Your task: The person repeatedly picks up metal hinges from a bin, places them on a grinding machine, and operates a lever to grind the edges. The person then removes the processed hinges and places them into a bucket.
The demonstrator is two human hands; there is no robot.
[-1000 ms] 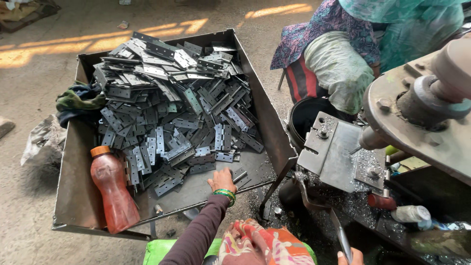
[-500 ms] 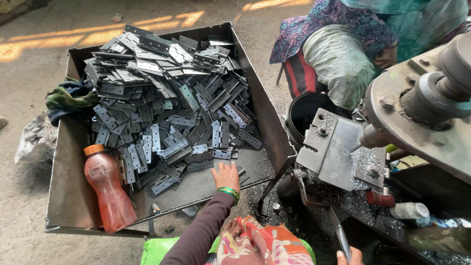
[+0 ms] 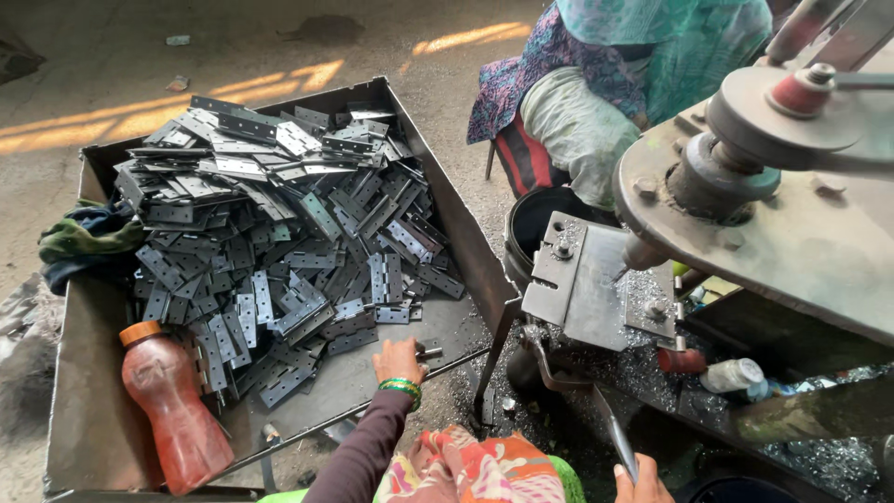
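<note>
From the head view, we are reaching our left hand into the tray, fingers grasping a hinge beside the hinge pile. Our right hand is clenching a lever near the press.

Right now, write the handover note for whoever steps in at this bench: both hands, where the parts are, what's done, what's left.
Left hand: down in the metal tray, fingers closed on a small metal piece at the near edge of the hinge pile.
Right hand: at the bottom edge of the view, gripping the press lever.
Press plate: no hinge on it, only metal shavings.
Orange bottle: lying in the tray's near corner.
Done: cannot tell.
Left: the big pile of hinges.
</note>
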